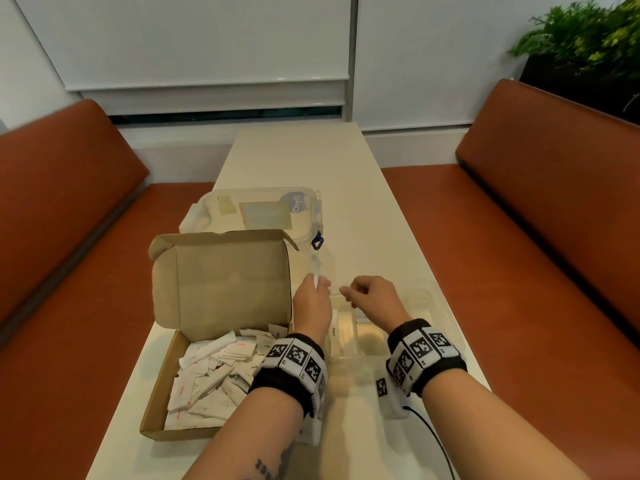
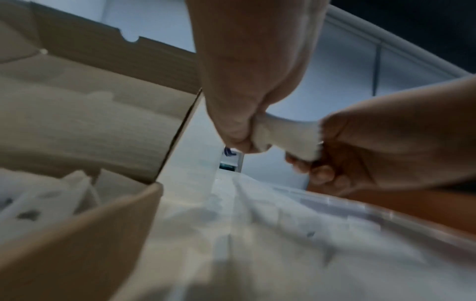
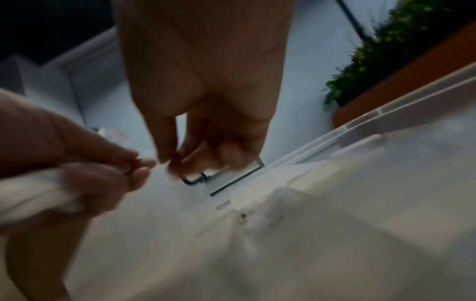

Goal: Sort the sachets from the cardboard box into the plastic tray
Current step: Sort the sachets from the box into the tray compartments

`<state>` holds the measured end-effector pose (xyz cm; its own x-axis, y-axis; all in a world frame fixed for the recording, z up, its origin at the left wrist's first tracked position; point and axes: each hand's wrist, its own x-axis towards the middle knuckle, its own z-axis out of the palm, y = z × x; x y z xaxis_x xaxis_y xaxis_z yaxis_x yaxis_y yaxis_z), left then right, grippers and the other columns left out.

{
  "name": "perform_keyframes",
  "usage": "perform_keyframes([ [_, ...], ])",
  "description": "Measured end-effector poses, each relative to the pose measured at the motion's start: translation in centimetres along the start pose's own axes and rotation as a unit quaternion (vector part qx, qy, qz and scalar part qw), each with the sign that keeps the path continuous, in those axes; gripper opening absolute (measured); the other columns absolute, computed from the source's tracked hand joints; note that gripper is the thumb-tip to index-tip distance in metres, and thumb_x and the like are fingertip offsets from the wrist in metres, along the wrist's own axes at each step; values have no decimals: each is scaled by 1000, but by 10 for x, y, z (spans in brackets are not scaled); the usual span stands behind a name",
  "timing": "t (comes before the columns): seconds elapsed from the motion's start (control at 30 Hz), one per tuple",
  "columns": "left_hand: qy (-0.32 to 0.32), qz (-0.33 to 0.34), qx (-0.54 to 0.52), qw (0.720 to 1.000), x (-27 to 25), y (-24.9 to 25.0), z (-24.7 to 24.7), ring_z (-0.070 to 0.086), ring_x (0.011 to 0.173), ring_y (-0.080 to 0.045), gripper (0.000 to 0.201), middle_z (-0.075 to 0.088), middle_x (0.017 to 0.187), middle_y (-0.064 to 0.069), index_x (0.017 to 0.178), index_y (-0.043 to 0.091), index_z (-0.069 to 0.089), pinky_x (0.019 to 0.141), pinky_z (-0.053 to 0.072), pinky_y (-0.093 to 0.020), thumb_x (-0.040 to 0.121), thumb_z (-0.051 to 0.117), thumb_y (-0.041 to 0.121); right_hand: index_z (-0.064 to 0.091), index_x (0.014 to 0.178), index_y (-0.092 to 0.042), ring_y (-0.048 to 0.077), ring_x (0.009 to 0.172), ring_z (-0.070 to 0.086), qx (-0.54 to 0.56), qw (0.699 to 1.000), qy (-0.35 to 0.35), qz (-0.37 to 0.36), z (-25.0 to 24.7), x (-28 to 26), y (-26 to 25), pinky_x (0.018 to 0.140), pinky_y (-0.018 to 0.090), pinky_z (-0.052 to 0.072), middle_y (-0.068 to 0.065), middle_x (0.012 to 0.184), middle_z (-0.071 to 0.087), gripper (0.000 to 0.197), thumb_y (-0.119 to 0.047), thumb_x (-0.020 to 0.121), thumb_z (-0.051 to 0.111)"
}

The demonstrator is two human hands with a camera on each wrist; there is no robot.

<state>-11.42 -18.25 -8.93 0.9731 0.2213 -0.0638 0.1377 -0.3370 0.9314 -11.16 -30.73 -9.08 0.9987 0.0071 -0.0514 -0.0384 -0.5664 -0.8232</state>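
Note:
An open cardboard box on the left of the table holds a heap of white sachets. To its right lies the clear plastic tray, with a sachet marked "Sugar" in a left compartment. Above the tray's far left part, my left hand pinches a white sachet that sticks up from its fingers. In the left wrist view this sachet reaches across to my right hand, whose curled fingers pinch its other end. My right hand hovers close beside the left. The wrist views are blurred.
The box lid stands upright just left of my hands. Behind it sits a clear lidded container. Orange benches run along both sides of the table. A black cable trails off the front right.

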Motion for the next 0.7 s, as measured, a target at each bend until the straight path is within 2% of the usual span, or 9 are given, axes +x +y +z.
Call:
perform_keyframes([
  [0.1, 13, -32, -197, 980, 2, 11, 0, 47, 61, -15, 25, 54, 80, -4, 83, 16, 55, 54, 44, -22, 100, 36, 13, 60, 73, -11, 9, 50, 56, 165, 978, -117, 51, -1, -9, -15, 55, 25, 49, 2, 63, 62, 23, -23, 92, 58],
  [0.2, 33, -53, -282, 957, 3, 15, 0, 47, 59, -13, 25, 54, 73, 0, 83, 17, 56, 58, 43, -25, 101, 38, 17, 56, 84, -6, 23, 61, 63, 305, 929, -180, 106, -4, -15, -19, 59, 33, 58, 11, 71, 65, 17, -19, 94, 56],
  [0.27, 33, -56, -311, 948, 4, 13, 0, 50, 58, -13, 24, 55, 72, 0, 85, 16, 57, 59, 45, -25, 101, 39, 16, 55, 92, -4, 30, 66, 59, 341, 910, -205, 114, -7, -18, -19, 59, 30, 58, 19, 81, 66, 14, -15, 89, 63],
  [0.37, 25, -55, -332, 941, 4, 9, -1, 58, 65, -13, 23, 61, 77, -3, 87, 14, 58, 63, 50, -23, 101, 40, 16, 60, 91, -7, 21, 65, 65, 318, 920, -213, 86, -13, -17, -17, 60, 24, 56, 12, 79, 70, 16, -3, 80, 71],
  [0.43, 17, -52, -339, 939, 4, 5, -1, 60, 73, -16, 23, 63, 82, -6, 88, 13, 58, 68, 52, -24, 101, 40, 14, 63, 89, -7, 16, 66, 66, 276, 941, -182, 67, -16, -14, -16, 62, 24, 56, 10, 78, 71, 16, 0, 78, 71],
  [0.53, 13, -63, -307, 950, 6, -1, -1, 60, 84, -19, 21, 63, 90, -6, 92, 11, 59, 71, 52, -26, 101, 40, 13, 66, 91, -4, 14, 63, 64, 259, 963, -67, 40, -21, -9, -12, 62, 22, 57, 10, 77, 66, 14, 2, 79, 70],
  [0.63, 16, -102, -230, 968, 8, -3, 1, 58, 71, -19, 21, 60, 87, -9, 101, 6, 58, 65, 53, -27, 101, 40, 17, 68, 88, -5, 11, 61, 61, 293, 955, 46, 6, -27, -5, -8, 61, 19, 55, 5, 70, 59, 14, 4, 78, 71],
  [0.7, 17, -108, -123, 986, 10, -5, 2, 54, 70, -22, 29, 62, 89, -14, 100, 3, 60, 71, 51, -34, 101, 40, 25, 69, 80, -7, 7, 58, 58, 284, 956, 75, -20, -29, -3, -6, 62, 17, 54, -2, 62, 55, 13, 4, 75, 73],
])
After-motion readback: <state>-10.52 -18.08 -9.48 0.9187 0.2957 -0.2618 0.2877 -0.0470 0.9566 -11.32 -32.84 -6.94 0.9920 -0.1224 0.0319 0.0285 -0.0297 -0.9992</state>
